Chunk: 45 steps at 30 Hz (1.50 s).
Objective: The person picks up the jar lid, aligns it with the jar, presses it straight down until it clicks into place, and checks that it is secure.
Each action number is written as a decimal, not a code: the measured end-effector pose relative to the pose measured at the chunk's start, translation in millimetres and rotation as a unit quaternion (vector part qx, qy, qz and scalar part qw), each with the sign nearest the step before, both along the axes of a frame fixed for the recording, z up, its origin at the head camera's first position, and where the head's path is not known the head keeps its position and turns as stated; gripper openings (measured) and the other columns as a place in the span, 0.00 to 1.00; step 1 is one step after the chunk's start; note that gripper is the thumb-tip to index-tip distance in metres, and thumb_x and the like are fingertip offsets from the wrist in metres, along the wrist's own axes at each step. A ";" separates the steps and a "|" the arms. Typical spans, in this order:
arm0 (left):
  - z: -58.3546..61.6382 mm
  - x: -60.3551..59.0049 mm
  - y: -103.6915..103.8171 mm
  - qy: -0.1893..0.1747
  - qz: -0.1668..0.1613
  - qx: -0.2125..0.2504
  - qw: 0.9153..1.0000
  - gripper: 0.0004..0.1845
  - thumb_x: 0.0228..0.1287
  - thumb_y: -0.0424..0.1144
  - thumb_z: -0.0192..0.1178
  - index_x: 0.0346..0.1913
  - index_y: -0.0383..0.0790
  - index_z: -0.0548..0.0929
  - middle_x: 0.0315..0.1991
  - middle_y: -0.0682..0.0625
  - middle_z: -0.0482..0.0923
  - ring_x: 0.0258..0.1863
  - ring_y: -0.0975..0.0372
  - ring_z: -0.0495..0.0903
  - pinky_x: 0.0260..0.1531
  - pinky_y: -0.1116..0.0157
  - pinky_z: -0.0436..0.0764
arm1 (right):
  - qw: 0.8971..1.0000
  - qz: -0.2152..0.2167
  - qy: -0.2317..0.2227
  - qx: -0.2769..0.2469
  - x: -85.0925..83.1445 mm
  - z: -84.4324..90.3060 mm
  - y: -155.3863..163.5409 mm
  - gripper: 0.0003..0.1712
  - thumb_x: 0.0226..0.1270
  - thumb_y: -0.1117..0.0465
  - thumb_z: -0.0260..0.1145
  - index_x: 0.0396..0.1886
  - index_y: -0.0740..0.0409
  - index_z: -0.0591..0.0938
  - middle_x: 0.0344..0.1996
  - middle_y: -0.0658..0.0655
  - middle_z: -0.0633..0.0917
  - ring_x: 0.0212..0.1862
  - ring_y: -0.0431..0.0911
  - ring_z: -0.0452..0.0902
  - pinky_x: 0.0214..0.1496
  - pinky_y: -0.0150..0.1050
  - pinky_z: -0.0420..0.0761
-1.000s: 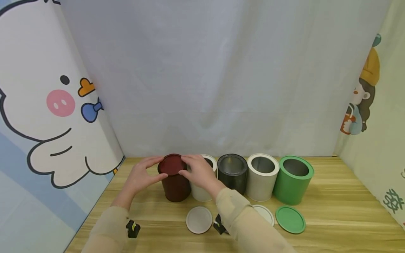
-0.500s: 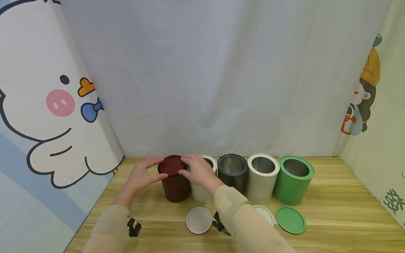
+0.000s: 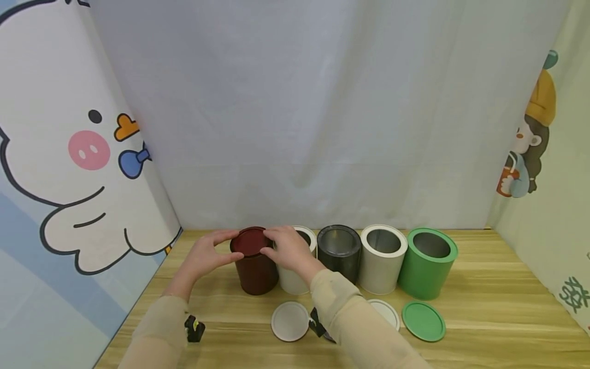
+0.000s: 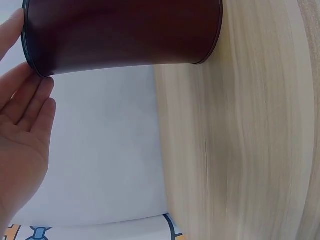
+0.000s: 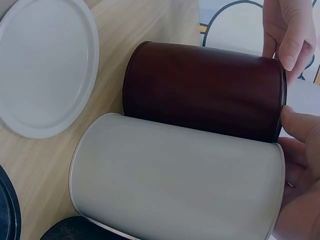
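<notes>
A dark red can (image 3: 258,274) stands upright at the left end of a row, its dark red lid (image 3: 250,241) sitting in the top rim. My left hand (image 3: 206,256) holds the lid's left edge, thumb at the front and fingers toward the back. From the opposite side my right hand (image 3: 290,248) grips the same edge between thumb and fingers. In the left wrist view the fingers (image 4: 42,107) reach the rim from outside. The right wrist view has a cream can (image 5: 175,172) right beside the red one, partly behind my right hand in the head view.
Further right in the row stand a black can (image 3: 338,256), a white can (image 3: 381,266) and a green can (image 3: 426,271), all lidless. A pale lid (image 3: 290,321), a white lid (image 3: 386,313) and a green lid (image 3: 423,321) lie in front. A grey curtain (image 3: 322,128) hangs behind.
The dark red lid has sunk very slightly at the can's top since one second ago. Both hands keep nearly the same place; my right forearm has shifted a little left.
</notes>
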<state>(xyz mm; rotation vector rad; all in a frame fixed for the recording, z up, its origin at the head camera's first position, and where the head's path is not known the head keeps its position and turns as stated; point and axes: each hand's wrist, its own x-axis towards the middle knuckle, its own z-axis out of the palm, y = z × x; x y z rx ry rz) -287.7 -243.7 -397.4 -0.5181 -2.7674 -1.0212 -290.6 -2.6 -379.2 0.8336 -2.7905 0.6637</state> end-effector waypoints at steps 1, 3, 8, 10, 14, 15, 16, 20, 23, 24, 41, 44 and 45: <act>0.2 0.0 -0.1 -0.001 -0.001 0.000 1.000 0.35 0.57 0.50 0.73 0.65 0.37 0.78 0.63 0.40 0.75 0.65 0.43 0.70 0.60 0.41 0.69 | 1.000 -0.001 -0.001 0.000 0.2 0.0 -0.1 0.26 0.71 0.52 0.66 0.65 0.57 0.79 0.61 0.55 0.80 0.64 0.53 0.71 0.67 0.45 0.69; 0.5 -0.1 -0.2 0.002 -0.003 -0.005 1.000 0.35 0.58 0.50 0.73 0.65 0.37 0.78 0.63 0.40 0.75 0.65 0.43 0.70 0.60 0.41 0.70 | 1.000 -0.004 -0.004 0.001 0.3 0.2 -0.4 0.26 0.71 0.52 0.66 0.65 0.57 0.78 0.61 0.55 0.80 0.65 0.52 0.71 0.67 0.45 0.69; 0.2 -0.5 0.1 0.016 -0.007 -0.017 1.000 0.34 0.58 0.50 0.73 0.64 0.37 0.79 0.63 0.40 0.76 0.64 0.43 0.70 0.60 0.41 0.69 | 1.000 -0.009 -0.012 -0.001 0.8 0.5 -0.6 0.27 0.71 0.52 0.66 0.66 0.56 0.78 0.62 0.54 0.79 0.65 0.52 0.70 0.67 0.46 0.70; 0.0 -0.7 0.1 0.022 -0.010 -0.019 1.000 0.33 0.59 0.49 0.72 0.64 0.37 0.79 0.63 0.40 0.76 0.64 0.43 0.70 0.61 0.41 0.69 | 1.000 -0.007 -0.011 -0.002 0.6 0.1 -0.7 0.27 0.71 0.52 0.66 0.66 0.56 0.78 0.62 0.55 0.79 0.66 0.52 0.70 0.67 0.46 0.70; 0.5 -0.7 0.2 0.030 -0.014 -0.020 0.999 0.31 0.61 0.49 0.70 0.64 0.37 0.79 0.63 0.40 0.75 0.65 0.43 0.69 0.61 0.41 0.68 | 1.000 -0.002 -0.003 -0.003 0.9 -0.3 -0.5 0.27 0.71 0.51 0.66 0.66 0.55 0.78 0.62 0.55 0.79 0.65 0.52 0.70 0.67 0.46 0.70; 1.0 -0.4 0.5 0.034 -0.016 -0.022 0.999 0.30 0.61 0.49 0.70 0.64 0.37 0.80 0.63 0.40 0.75 0.65 0.43 0.69 0.61 0.41 0.68 | 1.000 -0.001 -0.001 -0.003 0.8 -0.5 -0.6 0.27 0.71 0.51 0.66 0.66 0.55 0.78 0.62 0.54 0.79 0.65 0.52 0.70 0.67 0.46 0.70; 1.4 -0.3 0.7 0.038 -0.018 -0.024 0.999 0.30 0.62 0.48 0.70 0.63 0.37 0.80 0.63 0.40 0.75 0.64 0.43 0.69 0.61 0.40 0.68 | 1.000 0.000 0.001 -0.002 1.0 -0.6 -0.4 0.27 0.71 0.51 0.66 0.66 0.55 0.79 0.62 0.54 0.79 0.65 0.52 0.70 0.66 0.46 0.70; 2.8 -0.3 1.7 0.068 -0.033 -0.046 0.996 0.26 0.63 0.46 0.70 0.61 0.37 0.82 0.63 0.39 0.75 0.63 0.42 0.70 0.59 0.41 0.70 | 1.000 -0.004 0.000 0.000 0.3 -1.8 -0.9 0.27 0.71 0.49 0.65 0.66 0.53 0.79 0.63 0.54 0.78 0.65 0.52 0.70 0.66 0.46 0.71; 3.3 -1.0 2.3 0.092 -0.046 -0.069 0.992 0.24 0.63 0.44 0.69 0.59 0.36 0.83 0.62 0.40 0.76 0.61 0.42 0.72 0.57 0.41 0.72 | 1.000 -0.007 0.002 0.002 -0.6 -3.2 -1.8 0.27 0.71 0.48 0.65 0.65 0.52 0.79 0.64 0.53 0.78 0.66 0.51 0.69 0.66 0.46 0.71; 3.4 -1.1 2.5 0.099 -0.049 -0.077 0.991 0.24 0.63 0.44 0.69 0.59 0.36 0.83 0.61 0.40 0.77 0.61 0.42 0.72 0.57 0.42 0.73 | 1.000 -0.008 0.003 0.004 -0.8 -3.3 -2.1 0.26 0.71 0.48 0.65 0.65 0.52 0.79 0.64 0.52 0.77 0.66 0.51 0.69 0.66 0.46 0.71; 10.7 -1.0 4.2 0.079 -0.067 -0.112 0.988 0.19 0.65 0.44 0.67 0.54 0.37 0.87 0.62 0.41 0.77 0.61 0.43 0.72 0.56 0.43 0.74 | 0.999 -0.021 0.016 0.046 -0.2 -3.4 -7.5 0.21 0.71 0.47 0.65 0.59 0.48 0.84 0.64 0.49 0.78 0.64 0.49 0.70 0.62 0.44 0.74; 10.7 -1.1 4.1 0.077 -0.067 -0.113 0.988 0.18 0.65 0.44 0.68 0.53 0.37 0.87 0.62 0.42 0.77 0.60 0.44 0.73 0.56 0.43 0.74 | 0.998 -0.026 0.013 0.049 0.6 -3.4 -8.2 0.21 0.71 0.46 0.64 0.59 0.48 0.85 0.64 0.48 0.77 0.65 0.49 0.70 0.63 0.44 0.74; 10.8 -1.1 4.0 0.077 -0.067 -0.114 0.988 0.18 0.65 0.44 0.68 0.52 0.37 0.88 0.62 0.42 0.77 0.60 0.44 0.73 0.56 0.43 0.74 | 0.998 -0.027 0.012 0.049 0.9 -3.2 -8.5 0.21 0.71 0.46 0.64 0.59 0.48 0.85 0.64 0.48 0.77 0.65 0.49 0.69 0.63 0.44 0.74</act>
